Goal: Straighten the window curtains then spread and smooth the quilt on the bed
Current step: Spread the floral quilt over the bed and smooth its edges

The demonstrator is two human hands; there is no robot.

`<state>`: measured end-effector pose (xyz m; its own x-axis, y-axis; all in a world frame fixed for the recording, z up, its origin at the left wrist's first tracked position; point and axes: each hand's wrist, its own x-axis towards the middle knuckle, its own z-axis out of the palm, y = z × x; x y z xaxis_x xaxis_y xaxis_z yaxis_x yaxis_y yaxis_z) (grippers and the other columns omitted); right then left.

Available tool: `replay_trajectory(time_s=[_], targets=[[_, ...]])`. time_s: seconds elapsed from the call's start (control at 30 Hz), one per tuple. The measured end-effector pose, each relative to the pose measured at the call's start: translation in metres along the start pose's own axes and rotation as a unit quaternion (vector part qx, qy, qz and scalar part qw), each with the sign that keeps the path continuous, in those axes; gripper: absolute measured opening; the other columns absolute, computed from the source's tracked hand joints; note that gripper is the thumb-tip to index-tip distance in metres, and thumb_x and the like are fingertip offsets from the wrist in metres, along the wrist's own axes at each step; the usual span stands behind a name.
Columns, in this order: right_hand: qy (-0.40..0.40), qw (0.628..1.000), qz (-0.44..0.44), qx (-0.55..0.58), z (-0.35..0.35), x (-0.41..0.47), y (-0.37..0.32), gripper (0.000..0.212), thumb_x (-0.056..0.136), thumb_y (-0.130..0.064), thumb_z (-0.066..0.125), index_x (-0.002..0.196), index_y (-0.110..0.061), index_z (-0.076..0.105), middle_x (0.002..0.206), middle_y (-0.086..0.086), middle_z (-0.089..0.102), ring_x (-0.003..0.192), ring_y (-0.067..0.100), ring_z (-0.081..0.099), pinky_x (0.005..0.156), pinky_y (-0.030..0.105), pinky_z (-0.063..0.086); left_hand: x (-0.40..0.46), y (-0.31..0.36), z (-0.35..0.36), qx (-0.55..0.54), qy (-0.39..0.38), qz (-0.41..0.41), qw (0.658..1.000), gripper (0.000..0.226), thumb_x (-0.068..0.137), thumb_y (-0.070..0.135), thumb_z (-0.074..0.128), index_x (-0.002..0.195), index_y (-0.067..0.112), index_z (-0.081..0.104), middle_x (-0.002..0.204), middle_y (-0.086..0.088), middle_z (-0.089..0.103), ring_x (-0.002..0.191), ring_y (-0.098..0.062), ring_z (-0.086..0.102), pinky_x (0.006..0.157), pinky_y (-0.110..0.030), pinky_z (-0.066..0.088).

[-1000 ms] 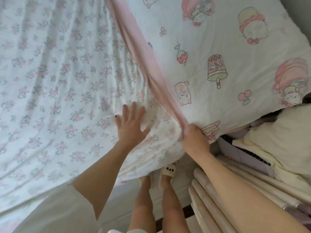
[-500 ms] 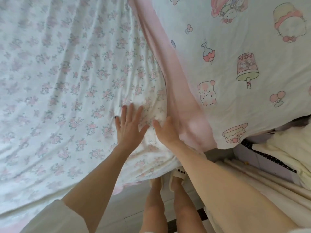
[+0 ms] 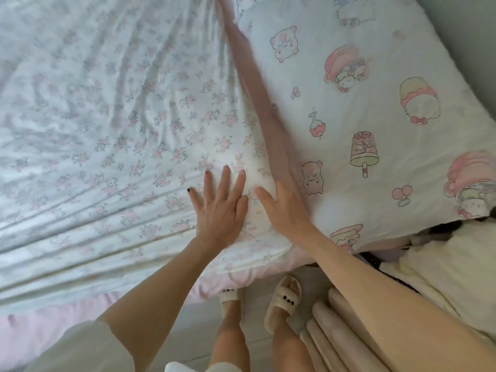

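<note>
The quilt [image 3: 381, 84], white with pink cartoon prints, covers the right part of the bed. Its pink edge [image 3: 264, 103] runs as a long fold from the top down to my hands. A white floral sheet [image 3: 107, 135] with many creases covers the left part. My left hand [image 3: 218, 213] lies flat on the floral sheet near the bed's front edge, fingers spread. My right hand [image 3: 285, 210] presses flat beside it, thumb out to the left, its fingers against the pink fold and partly blurred.
Beige pleated cloth [image 3: 338, 334], perhaps a curtain, hangs at the bottom right. A cream plush bundle [image 3: 442, 267] sits right of the bed's corner. My feet in cream slippers [image 3: 283, 299] stand on the pale floor against the bed. A grey wall [image 3: 472, 36] borders the right side.
My right hand let go of the lifted quilt edge and now lies flat against the fold, which has dropped onto the bed. My left hand stayed flat on the floral sheet.
</note>
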<state>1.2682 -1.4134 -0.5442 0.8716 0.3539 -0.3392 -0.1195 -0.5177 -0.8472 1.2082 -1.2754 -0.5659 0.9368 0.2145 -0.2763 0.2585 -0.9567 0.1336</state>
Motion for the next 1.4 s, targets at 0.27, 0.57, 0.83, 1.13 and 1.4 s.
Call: replay_trajectory(time_s=[0.27,0.57,0.83,1.13,1.4], targets=[[0.004,0.999,0.017,-0.043,-0.053,-0.014,0.007,0.033,0.092,-0.041,0.048,0.102,-0.01,0.053,0.091,0.001,0.059,0.084,0.019,0.055,0.067,0.028,0.042,0.0,0.047,-0.005,-0.047,0.036,0.032,0.998,0.054,0.092,0.049,0.0,0.145,0.041,-0.005,0.16,-0.001,0.008,0.144,-0.041,0.001,0.105,-0.071,0.006],[-0.028,0.973,0.222,0.051,-0.013,-0.012,0.063,0.029,0.092,-0.039,0.049,0.099,-0.011,0.053,0.1,0.01,0.061,0.086,0.022,0.06,0.079,0.035,0.051,0.012,0.027,0.05,-0.051,-0.185,0.026,0.981,0.054,0.096,0.052,0.017,0.145,0.045,-0.004,0.159,0.008,-0.012,0.143,-0.035,-0.018,0.107,-0.071,0.001],[-0.036,0.933,0.349,0.078,-0.009,-0.042,0.115,0.04,0.096,-0.025,0.042,0.134,-0.014,0.033,0.105,0.017,0.059,0.077,0.023,0.06,0.054,0.031,0.051,-0.016,0.012,0.057,-0.018,-0.189,0.062,0.98,0.067,0.093,0.054,0.035,0.149,0.037,0.002,0.159,0.003,-0.016,0.143,-0.032,-0.021,0.111,-0.066,0.0],[0.023,0.945,0.327,0.013,-0.025,-0.095,0.161,0.039,0.097,-0.024,0.042,0.059,-0.016,0.044,0.065,0.005,0.048,0.066,0.019,0.044,0.056,0.022,0.035,-0.044,0.032,0.073,0.026,-0.185,0.075,0.979,0.077,0.088,0.06,0.038,0.148,0.035,-0.003,0.158,-0.001,-0.019,0.142,-0.038,-0.022,0.108,-0.068,-0.001],[0.057,0.939,0.338,-0.043,-0.02,-0.115,0.165,0.027,0.096,-0.02,0.041,0.092,-0.003,0.061,0.09,0.011,0.063,0.089,0.029,0.058,0.074,0.033,0.043,-0.047,0.046,0.083,0.057,-0.197,0.064,0.977,0.066,0.091,0.043,0.047,0.147,0.041,0.011,0.158,-0.003,-0.017,0.141,-0.038,-0.023,0.108,-0.067,-0.005]])
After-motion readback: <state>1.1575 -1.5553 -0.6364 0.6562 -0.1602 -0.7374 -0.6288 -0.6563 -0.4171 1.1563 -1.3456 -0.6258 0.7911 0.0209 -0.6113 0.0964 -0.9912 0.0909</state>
